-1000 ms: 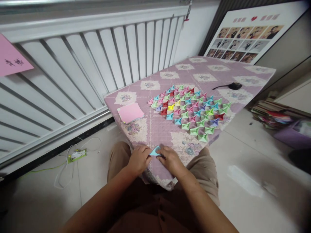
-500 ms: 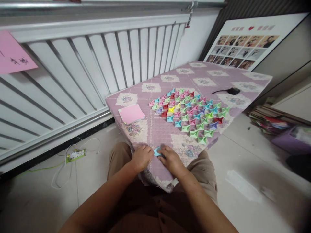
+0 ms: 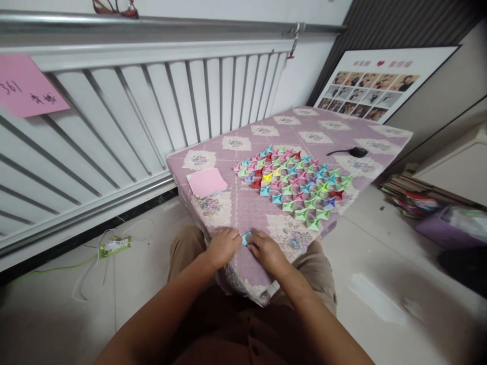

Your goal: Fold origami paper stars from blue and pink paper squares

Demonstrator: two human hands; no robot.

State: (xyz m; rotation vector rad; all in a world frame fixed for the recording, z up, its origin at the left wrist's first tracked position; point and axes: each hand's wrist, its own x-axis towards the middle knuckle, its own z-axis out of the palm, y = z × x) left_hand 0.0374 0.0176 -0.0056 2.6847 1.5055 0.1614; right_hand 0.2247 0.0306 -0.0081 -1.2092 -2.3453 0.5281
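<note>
- A pink paper pad (image 3: 206, 181) lay on the purple floral tablecloth (image 3: 243, 203).
- Colourful folded paper shapes (image 3: 297, 185) sat in rows.
- A photo board (image 3: 367, 88) leaned beyond.
- A white radiator (image 3: 152, 111) stood alongside.

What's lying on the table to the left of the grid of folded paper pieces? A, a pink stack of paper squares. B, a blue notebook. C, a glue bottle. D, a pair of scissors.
A: a pink stack of paper squares lies on the purple tablecloth, left of the colourful folded paper pieces.
</note>
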